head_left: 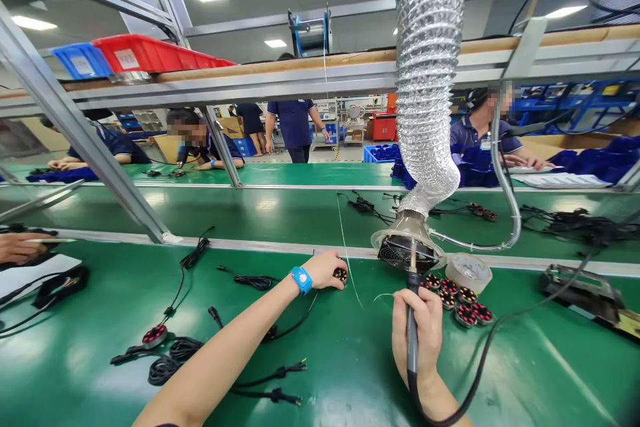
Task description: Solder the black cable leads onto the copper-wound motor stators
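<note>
Centrally, the left hand (330, 270) pinches a disc (341, 275) in curled fingers while, lower right of centre, the right hand (429, 327) closes round the iron (413, 340), whose tip (413, 257) could scorch the fan (394, 252) or nearby discs (465, 315) if the cord (483, 359) snags.

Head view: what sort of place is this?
Most likely an electronics assembly workshop: a soldering iron in the right hand, a silver duct hanging down, and black cables on the green bench.
</note>
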### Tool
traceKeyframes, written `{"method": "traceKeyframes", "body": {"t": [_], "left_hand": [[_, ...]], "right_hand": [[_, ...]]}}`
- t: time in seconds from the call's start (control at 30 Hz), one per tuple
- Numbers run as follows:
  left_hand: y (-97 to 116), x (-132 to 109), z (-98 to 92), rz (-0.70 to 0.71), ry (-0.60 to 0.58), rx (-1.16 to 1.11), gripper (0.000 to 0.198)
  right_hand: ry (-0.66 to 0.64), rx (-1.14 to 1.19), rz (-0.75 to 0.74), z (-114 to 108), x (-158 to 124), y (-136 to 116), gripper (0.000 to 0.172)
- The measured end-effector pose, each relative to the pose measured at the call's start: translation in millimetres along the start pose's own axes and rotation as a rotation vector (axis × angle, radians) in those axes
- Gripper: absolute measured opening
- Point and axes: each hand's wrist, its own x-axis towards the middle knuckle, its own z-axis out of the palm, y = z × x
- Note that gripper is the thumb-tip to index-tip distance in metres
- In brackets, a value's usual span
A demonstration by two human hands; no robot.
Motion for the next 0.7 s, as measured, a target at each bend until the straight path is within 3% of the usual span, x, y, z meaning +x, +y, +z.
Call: {"method": "traceKeyframes", "body": {"t": [0.17,0.3,0.4,0.57,0.7], "left_hand": [[-30,25,-17.9,-0.112,0.119,-0.026,0.038],[-59,68,-43.2,-0.253,0.178,0.022,0.038],[-68,104,-53.1,-0.313,0.181,0.034,0.043],[-50,151,-33.8,-0.316,0.152,0.028,0.047],[-41,159,-16.6,-0.293,0.129,0.017,0.057]], "right_hand": [[-0.018,0.012,-0.001,1,-1,-4,0.009],[-0.029,0.029,0.018,3,-4,-5,0.009],[-0.031,0.017,0.028,3,-6,-3,0.009],[-0.067,0.008,0.035,4,-13,5,0.011],[-0.074,-0.009,0.028,4,-15,7,0.009]]}}
